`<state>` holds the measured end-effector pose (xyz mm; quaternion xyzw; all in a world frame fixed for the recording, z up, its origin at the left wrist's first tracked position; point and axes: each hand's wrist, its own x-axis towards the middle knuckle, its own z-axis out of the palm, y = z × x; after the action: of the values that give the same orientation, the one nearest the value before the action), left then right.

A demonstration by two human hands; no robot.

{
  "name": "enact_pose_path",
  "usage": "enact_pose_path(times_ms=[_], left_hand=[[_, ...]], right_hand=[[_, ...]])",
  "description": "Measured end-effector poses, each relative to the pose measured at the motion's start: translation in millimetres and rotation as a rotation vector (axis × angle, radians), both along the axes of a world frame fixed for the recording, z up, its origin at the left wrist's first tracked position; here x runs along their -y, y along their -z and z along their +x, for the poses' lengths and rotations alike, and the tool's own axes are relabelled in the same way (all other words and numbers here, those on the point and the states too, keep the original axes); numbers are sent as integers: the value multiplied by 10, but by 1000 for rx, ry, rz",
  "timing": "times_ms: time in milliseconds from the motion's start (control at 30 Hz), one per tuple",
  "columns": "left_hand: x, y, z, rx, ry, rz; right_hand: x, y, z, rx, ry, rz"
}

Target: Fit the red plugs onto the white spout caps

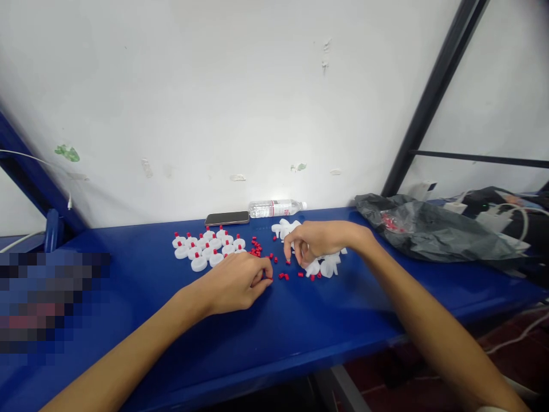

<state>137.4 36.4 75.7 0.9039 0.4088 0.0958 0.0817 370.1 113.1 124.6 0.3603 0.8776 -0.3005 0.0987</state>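
My left hand (241, 279) is closed in a pinch above the blue table, and a speck of red shows at its fingertips, seemingly a small red cap. Its knuckles cover part of a loose group of red caps (256, 250). My right hand (315, 239) reaches down with index finger and thumb apart. One red cap (287, 262) lies right at its index fingertip. Under and behind that hand is a pile of white plastic pieces (328, 266), partly hidden. Left of the hands, several white round lids with red tips (207, 252) stand upright in a cluster.
Against the wall, a phone (227, 218) and a clear plastic bottle (277, 208) lie on the blue table (266, 349). A dark plastic bag (424, 229) with red pieces spreads across the right side, beside cables. Metal posts (429, 103) rise at both sides.
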Motion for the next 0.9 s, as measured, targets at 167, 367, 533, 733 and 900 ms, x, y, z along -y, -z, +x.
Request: enact_pose_path(times_ms=[167,367,533,733,900], left_hand=[[-6,7,-5,28,-19,12],[-9,22,-4,32,-12,13],[-8,11,7,30,-10,15],[-10,7,10,40,0,15],[-7,-5,22,39,-6,12]], right_hand=[[-7,-60,42,15,-5,75],[15,-116,109,51,-34,29],[24,-48,55,116,6,-4],[-4,16,16,103,-31,-45],[-6,27,3,76,-19,-67]])
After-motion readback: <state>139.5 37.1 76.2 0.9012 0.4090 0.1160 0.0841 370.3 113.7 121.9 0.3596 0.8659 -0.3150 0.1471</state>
